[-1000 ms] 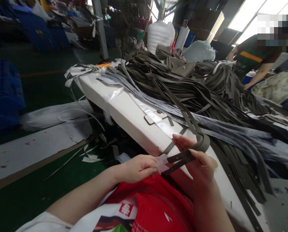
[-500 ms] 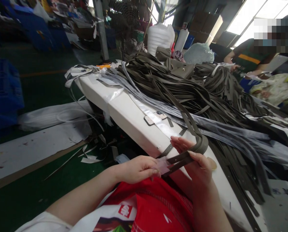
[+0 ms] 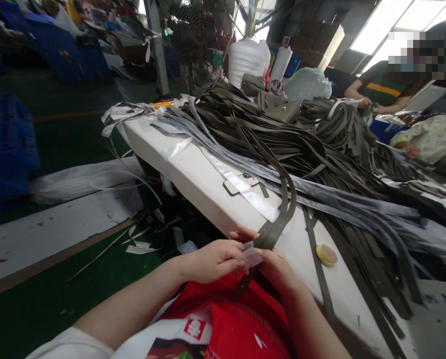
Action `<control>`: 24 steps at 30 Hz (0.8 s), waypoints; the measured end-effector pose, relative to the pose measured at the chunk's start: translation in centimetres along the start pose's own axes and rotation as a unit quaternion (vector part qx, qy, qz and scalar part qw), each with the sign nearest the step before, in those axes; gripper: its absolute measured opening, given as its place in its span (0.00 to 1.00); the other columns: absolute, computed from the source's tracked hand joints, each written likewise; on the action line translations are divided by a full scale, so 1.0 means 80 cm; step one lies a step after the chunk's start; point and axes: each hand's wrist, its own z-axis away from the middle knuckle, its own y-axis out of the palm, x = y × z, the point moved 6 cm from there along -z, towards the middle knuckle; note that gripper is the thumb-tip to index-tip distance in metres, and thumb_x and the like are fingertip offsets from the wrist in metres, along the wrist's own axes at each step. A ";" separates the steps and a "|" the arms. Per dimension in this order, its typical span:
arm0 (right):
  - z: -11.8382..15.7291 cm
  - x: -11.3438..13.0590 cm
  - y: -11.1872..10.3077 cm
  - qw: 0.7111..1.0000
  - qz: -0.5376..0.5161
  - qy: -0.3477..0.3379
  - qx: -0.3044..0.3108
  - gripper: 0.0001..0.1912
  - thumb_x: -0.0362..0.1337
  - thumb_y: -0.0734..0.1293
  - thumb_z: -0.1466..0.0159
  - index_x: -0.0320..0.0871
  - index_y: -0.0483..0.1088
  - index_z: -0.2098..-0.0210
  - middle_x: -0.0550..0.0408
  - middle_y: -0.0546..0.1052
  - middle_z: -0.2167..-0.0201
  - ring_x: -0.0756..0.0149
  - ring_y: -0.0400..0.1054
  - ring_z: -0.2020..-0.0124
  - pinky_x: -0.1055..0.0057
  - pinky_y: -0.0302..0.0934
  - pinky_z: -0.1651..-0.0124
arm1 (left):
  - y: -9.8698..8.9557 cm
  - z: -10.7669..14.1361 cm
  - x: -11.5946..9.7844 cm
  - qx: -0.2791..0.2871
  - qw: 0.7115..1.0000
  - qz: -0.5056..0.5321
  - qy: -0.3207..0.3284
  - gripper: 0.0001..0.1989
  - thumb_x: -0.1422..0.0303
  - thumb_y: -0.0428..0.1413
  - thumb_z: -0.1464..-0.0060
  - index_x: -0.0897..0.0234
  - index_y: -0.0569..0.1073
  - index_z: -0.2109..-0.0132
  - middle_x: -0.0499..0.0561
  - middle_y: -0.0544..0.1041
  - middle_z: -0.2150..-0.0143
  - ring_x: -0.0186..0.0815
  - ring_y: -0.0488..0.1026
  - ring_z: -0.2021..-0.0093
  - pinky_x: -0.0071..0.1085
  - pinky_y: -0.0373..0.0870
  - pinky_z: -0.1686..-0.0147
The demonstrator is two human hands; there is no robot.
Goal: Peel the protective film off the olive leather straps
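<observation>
Low in the head view, my left hand (image 3: 223, 260) is closed on a small clear plastic sleeve (image 3: 252, 256). My right hand (image 3: 277, 269) grips a dark olive strap (image 3: 273, 232) right beside the sleeve, with its thumb on top and some fingers behind. The strap loops down from the pile; its loose end with small holes hangs below my hands over the red apron (image 3: 226, 314). Whether the strap lies inside the sleeve is hidden by my fingers.
A heap of olive straps (image 3: 245, 109) covers much of the white table (image 3: 193, 184). A phone (image 3: 241, 184) and a yellow tape roll (image 3: 327, 255) lie nearer me. Co-workers (image 3: 387, 89) sit at the far right. Blue crates (image 3: 8, 144) stand left.
My right hand has slid left and down along the strap to meet my left hand at the plastic sleeve. The strap's bend has straightened and the tape roll now shows fully.
</observation>
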 end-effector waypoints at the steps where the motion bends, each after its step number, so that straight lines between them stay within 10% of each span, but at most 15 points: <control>1: 0.000 0.000 -0.003 1.000 -0.027 0.005 -0.012 0.22 0.37 0.67 0.40 0.47 0.72 0.46 0.50 0.76 0.46 0.54 0.66 0.42 0.55 0.57 0.38 | -0.002 0.002 0.003 -0.007 1.000 -0.006 -0.005 0.20 0.62 0.44 0.32 0.66 0.75 0.65 0.52 0.76 0.65 0.35 0.72 0.62 0.29 0.67 0.56; 10: -0.013 0.009 -0.039 0.970 -0.137 -0.007 -0.202 0.12 0.44 0.73 0.39 0.42 0.75 0.65 0.63 0.66 0.81 0.73 0.60 0.80 0.74 0.63 0.72 | -0.002 0.002 0.011 0.001 1.000 -0.010 -0.016 0.22 0.59 0.41 0.32 0.66 0.69 0.69 0.53 0.73 0.62 0.35 0.70 0.62 0.29 0.67 0.56; 17: -0.022 -0.015 -0.020 0.968 0.207 -0.034 -0.139 0.21 0.54 0.68 0.37 0.41 0.73 0.70 0.59 0.68 0.80 0.70 0.59 0.80 0.74 0.54 0.78 | -0.013 0.000 0.021 -0.077 0.996 0.007 -0.049 0.23 0.59 0.43 0.32 0.67 0.71 0.71 0.52 0.73 0.64 0.34 0.70 0.63 0.29 0.68 0.58; 24: 0.016 0.085 -0.057 0.896 0.215 -0.239 -0.307 0.28 0.58 0.63 0.34 0.40 0.75 0.75 0.56 0.70 0.84 0.70 0.61 0.84 0.74 0.55 0.80 | -0.018 0.012 0.034 -0.063 0.996 0.038 -0.051 0.22 0.58 0.45 0.33 0.68 0.78 0.61 0.56 0.77 0.59 0.36 0.75 0.60 0.30 0.71 0.55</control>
